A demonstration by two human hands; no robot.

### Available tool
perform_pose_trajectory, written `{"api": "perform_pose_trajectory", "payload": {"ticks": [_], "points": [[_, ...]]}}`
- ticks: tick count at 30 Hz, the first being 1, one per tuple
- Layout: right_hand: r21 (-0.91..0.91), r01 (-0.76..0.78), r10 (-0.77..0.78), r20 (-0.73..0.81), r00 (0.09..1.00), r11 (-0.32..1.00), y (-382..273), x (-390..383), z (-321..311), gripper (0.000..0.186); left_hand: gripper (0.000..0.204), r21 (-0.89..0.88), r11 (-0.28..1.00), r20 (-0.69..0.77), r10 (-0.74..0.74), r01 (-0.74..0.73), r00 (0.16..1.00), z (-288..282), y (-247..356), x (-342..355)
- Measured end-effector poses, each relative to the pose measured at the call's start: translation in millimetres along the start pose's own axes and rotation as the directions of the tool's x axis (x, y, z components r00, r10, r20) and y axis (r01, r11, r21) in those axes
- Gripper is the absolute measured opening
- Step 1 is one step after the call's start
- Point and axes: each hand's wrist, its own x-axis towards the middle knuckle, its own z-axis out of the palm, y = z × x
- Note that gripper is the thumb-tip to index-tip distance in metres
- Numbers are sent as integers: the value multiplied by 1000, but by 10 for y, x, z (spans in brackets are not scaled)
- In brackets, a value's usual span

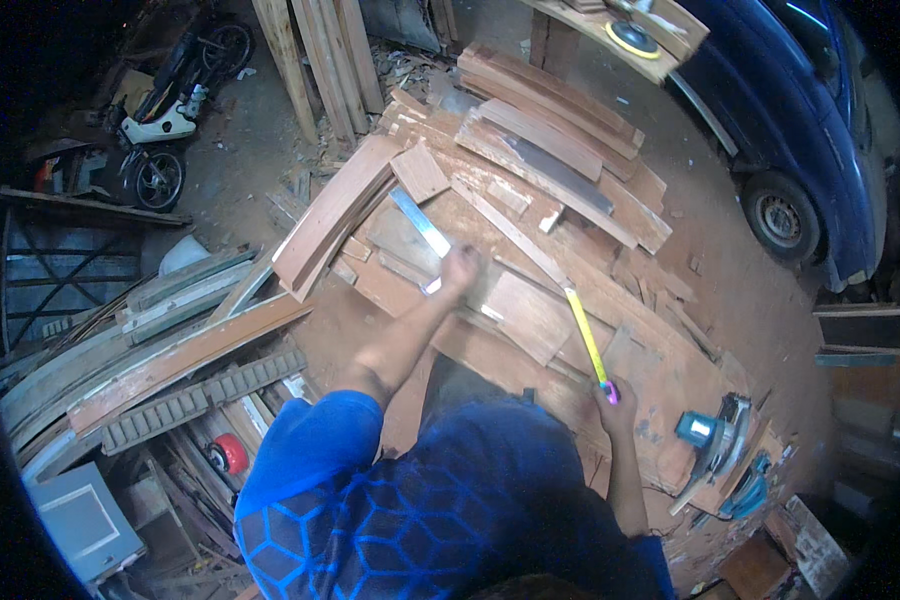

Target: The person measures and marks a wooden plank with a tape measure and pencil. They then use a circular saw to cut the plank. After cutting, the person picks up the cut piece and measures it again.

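My left hand (pixel 460 268) is closed around a metal square (pixel 420 222) over the middle of the wooden workbench (pixel 650 370). Its shiny blade points away from me to the far left, and a short pale end shows beside my wrist. On the right, my right hand (pixel 616 402) grips a pink-purple tape measure (pixel 610 391). The yellow tape (pixel 585 335) is pulled out, its far end at the near end of a narrow wooden strip (pixel 510 232). A flat wooden board (pixel 523 318) lies between my hands.
A teal circular saw (pixel 715 435) and another teal power tool (pixel 748 488) rest at the bench's right end. Stacked planks (pixel 550 150) lie along the far side. Timber (pixel 190 350) is piled on the left. A motorbike (pixel 165 125) and a blue vehicle (pixel 800 130) stand beyond.
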Motion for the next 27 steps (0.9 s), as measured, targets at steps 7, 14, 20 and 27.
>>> {"api": "perform_pose_trajectory", "payload": {"ticks": [7,14,20,27], "points": [[122,-364,379,-139,915,923,-454,-385,219,32,73,183,896,-267,-350,404,898,-650,-554,2388],[-20,-294,295,14,955,955,-1125,-151,664,33,72,-72,865,-250,-497,496,831,-731,-573,2465],[169,-22,15,47,999,985,-1637,490,650,33,57,-621,782,-175,-73,-52,982,-772,384,1427],[307,135,-148,18,989,942,-1862,615,-45,42,75,-825,562,76,208,-56,975,-1250,2283,-608]]}}
